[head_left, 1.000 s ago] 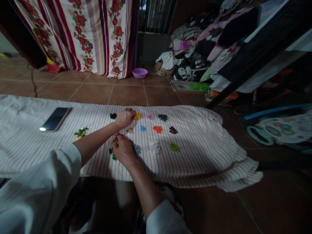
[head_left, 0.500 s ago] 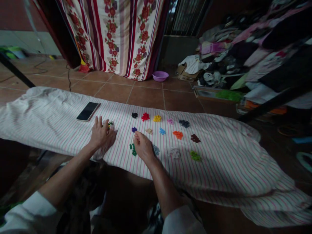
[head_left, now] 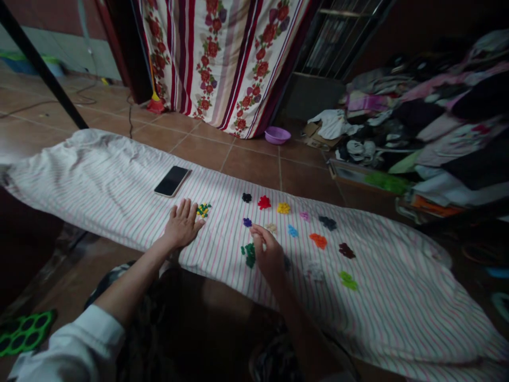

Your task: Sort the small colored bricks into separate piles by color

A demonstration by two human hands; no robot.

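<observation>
My left hand [head_left: 183,225] lies flat on the striped cloth [head_left: 222,233], fingers stretched out. Its fingertips are beside a mixed heap of small yellow and green pieces [head_left: 203,210]. My right hand [head_left: 269,252] is closed in a pinch just below the small purple pile [head_left: 247,222]; whether a piece is between the fingertips is too small to tell. Left of that hand sits a dark green pile [head_left: 249,255]. A beige pile [head_left: 271,228] is just behind its knuckles, and a greyish pile [head_left: 287,262] is partly hidden by it.
More piles spread to the right: black [head_left: 246,197], red [head_left: 264,202], yellow [head_left: 283,208], light blue [head_left: 292,231], orange [head_left: 318,241], brown [head_left: 347,250] and lime [head_left: 348,280]. A phone [head_left: 172,181] lies at the left. Beyond are a purple basin [head_left: 277,135] and heaped clothes [head_left: 397,106].
The camera view has turned, so everything sits further right. My left hand no longer covers the yellow and green heap and rests flat beside it. My right hand stays pinched near the purple pile.
</observation>
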